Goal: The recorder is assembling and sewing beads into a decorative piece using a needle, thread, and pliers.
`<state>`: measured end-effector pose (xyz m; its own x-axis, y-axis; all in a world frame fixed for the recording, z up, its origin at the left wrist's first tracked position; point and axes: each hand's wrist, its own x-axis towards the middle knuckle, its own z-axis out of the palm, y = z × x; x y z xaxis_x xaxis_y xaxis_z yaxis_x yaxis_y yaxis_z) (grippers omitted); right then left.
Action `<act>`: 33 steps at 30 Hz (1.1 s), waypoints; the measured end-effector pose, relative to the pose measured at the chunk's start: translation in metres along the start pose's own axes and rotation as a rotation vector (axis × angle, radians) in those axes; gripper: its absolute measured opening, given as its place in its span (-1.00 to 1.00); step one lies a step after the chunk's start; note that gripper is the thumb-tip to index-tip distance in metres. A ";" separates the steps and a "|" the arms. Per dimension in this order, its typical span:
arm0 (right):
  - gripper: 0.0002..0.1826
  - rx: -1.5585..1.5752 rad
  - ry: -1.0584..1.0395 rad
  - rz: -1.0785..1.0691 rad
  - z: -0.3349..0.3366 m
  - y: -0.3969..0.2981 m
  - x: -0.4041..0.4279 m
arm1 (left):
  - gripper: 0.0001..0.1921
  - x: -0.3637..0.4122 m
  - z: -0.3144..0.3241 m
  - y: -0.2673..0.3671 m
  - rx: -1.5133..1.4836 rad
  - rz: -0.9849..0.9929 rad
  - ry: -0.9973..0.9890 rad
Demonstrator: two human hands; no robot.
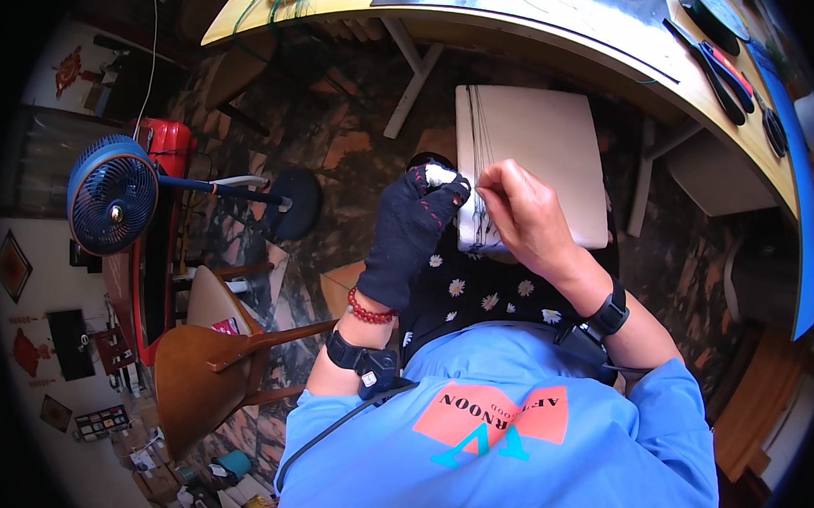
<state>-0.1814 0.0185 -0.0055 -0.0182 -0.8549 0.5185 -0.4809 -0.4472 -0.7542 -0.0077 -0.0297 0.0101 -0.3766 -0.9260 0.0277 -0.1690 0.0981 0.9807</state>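
A pale, padded block (pixel 535 137) lies across my lap, with several dark threads (pixel 479 131) stretched along its left side. Small knots or loops (pixel 479 233) gather at the threads' near end. My left hand (pixel 419 207) wears a dark fingerless glove, with a white covering on a finger. Its fingers are curled beside the block's left edge, and what they hold is hidden. Over the threads, my bare right hand (pixel 524 211) pinches thumb and forefinger together on what looks like a fine dark thread. The two hands' fingertips are almost touching.
Ahead is a wooden table (pixel 233 25) with dark-handled pliers (pixel 711 76), scissors (pixel 773 130), a spool (pixel 713 19) and green cord (pixel 288 4). To the left stand a blue fan (pixel 113 197) and a wooden chair (pixel 204 381). Cables run from bands on both my wrists.
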 end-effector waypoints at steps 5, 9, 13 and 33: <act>-0.86 0.047 0.007 0.024 -0.001 0.000 0.000 | -0.95 -0.001 0.001 -0.002 -0.047 0.019 0.004; -0.87 0.041 0.019 0.012 -0.001 0.001 0.000 | -0.95 -0.001 0.003 -0.006 -0.067 -0.003 0.026; -0.87 0.051 0.029 -0.023 -0.001 0.000 0.001 | -0.94 -0.002 0.005 -0.014 -0.146 0.024 0.043; -0.84 -0.147 0.005 -0.175 -0.005 0.004 0.002 | -0.90 0.002 0.001 0.002 0.064 -0.047 -0.049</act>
<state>-0.1876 0.0162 -0.0049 0.0724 -0.7661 0.6386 -0.5999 -0.5449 -0.5858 -0.0100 -0.0314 0.0124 -0.4105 -0.9114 -0.0288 -0.2451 0.0798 0.9662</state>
